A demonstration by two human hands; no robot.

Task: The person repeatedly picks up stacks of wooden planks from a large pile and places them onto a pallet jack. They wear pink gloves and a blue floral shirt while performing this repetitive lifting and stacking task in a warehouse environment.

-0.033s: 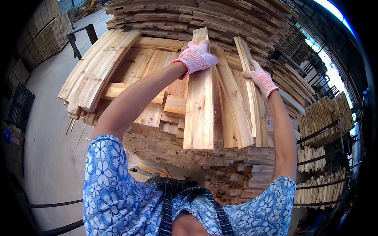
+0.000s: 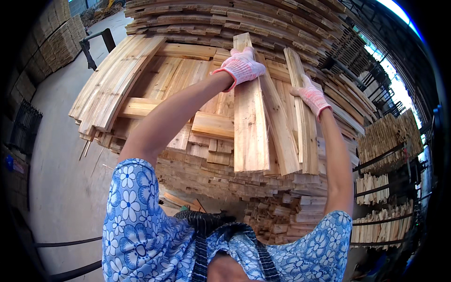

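My left hand [image 2: 245, 66], in a white-and-pink knitted glove, is closed over the upper part of a long pale wooden board [image 2: 251, 131]. The board lies lengthwise, its near end over the front edge of the stack. My right hand [image 2: 311, 95], gloved alike, grips the edge of a narrower plank [image 2: 307, 148] farther right, thumb on its left side. Between these two lies a slanting plank [image 2: 282, 124], partly covered by the left-hand board. Beneath them, crosswise slats [image 2: 213, 124] rest on the layered timber.
At the left of the stack lies a row of boards [image 2: 120, 77] side by side. A tall pile of timber [image 2: 235, 21] rises behind. Bundled wood [image 2: 387, 141] stands at right, and a black metal post [image 2: 98, 44] juts up at the far left corner.
My left hand has shifted to the right with its board, narrowing the gap to the slanting plank. The top of the plank at my right hand has moved slightly right; that hand has barely moved.
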